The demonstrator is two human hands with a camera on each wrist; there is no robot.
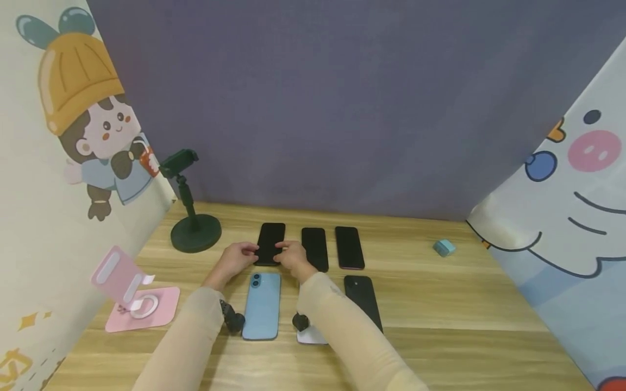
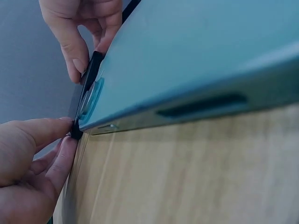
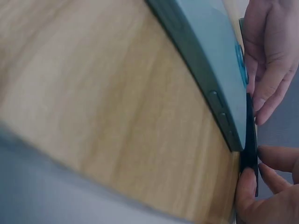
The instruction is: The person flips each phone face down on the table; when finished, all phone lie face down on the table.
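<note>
Both hands are at a black smartphone (image 1: 270, 243) in the left of the back row, its dark face up. My left hand (image 1: 236, 260) pinches its left edge, thumb and fingertips at the near corner in the left wrist view. My right hand (image 1: 294, 257) grips the opposite edge between thumb and fingers. Nearer to me, between the forearms, lies a light blue smartphone (image 1: 262, 310), back up with two lenses. Its side and camera bump loom large in both wrist views. The black phone shows there only as a thin dark strip (image 3: 251, 140).
Two more black phones (image 1: 314, 247) (image 1: 349, 247) lie to the right. A black phone (image 1: 363, 298) and a pale one (image 1: 311, 336) are partly covered by my right arm. At left stand a pink folding stand (image 1: 142, 309) and dark green phone stand (image 1: 195, 233); a small blue block (image 1: 444, 247) sits right.
</note>
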